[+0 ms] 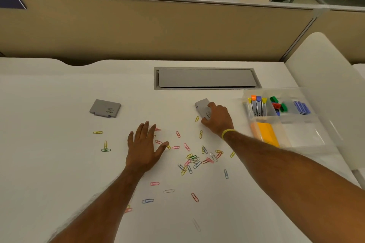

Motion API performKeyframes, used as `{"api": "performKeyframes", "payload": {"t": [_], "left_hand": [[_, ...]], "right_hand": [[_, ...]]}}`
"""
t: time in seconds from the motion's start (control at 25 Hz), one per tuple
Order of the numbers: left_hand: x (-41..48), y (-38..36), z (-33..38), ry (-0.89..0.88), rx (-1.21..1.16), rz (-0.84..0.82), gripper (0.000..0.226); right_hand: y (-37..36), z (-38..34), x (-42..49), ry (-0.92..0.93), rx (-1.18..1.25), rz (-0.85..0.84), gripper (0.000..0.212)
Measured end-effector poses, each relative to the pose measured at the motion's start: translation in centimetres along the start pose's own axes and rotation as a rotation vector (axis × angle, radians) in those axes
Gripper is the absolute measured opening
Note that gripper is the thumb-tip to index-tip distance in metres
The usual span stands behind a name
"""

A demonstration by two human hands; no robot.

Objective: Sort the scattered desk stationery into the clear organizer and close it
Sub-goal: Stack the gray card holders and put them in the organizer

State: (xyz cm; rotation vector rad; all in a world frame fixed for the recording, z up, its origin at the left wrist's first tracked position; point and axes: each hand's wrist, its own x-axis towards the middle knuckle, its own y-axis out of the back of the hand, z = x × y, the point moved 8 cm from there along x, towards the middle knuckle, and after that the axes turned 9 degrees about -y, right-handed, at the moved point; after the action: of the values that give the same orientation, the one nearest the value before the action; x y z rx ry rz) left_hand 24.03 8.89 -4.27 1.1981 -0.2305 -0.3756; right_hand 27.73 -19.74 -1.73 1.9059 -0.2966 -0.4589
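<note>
Coloured paper clips (192, 161) lie scattered over the white desk (59, 163). My left hand (143, 145) rests flat on the desk among them, fingers spread and straight. My right hand (217, 118) grips a small grey box (202, 105) between fingers and thumb, just left of the clear organizer (308, 140). A second grey box (105, 108) lies flat at the far left. The organizer stands open at the right and holds staplers with coloured tips (257, 104), green and red clips (278, 104), blue items (302, 107) and orange sticky notes (265, 133).
A grey cable hatch (205, 78) is set into the desk behind the boxes. A tan partition (158, 29) closes off the back. A white curved panel (324, 77) rises at the right behind the organizer.
</note>
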Motion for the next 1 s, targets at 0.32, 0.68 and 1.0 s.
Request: {"api": "performKeyframes", "payload": {"t": [0.32, 0.68, 1.0], "left_hand": [[0.9, 1.3, 2.7, 0.279, -0.860, 0.110, 0.063], [-2.6, 4.4, -3.9, 0.619, -1.708, 0.481, 0.026], [-6.2, 5.8, -14.4, 0.637, -1.765, 0.669, 0.039]], "right_hand": [[0.5, -7.8, -5.7, 0.205, 0.307, -0.020, 0.059], [-4.5, -20.0, -13.8, 0.533, 0.333, -0.160, 0.056], [-8.0, -26.4, -10.4, 0.569, 0.139, -0.199, 0.049]]}}
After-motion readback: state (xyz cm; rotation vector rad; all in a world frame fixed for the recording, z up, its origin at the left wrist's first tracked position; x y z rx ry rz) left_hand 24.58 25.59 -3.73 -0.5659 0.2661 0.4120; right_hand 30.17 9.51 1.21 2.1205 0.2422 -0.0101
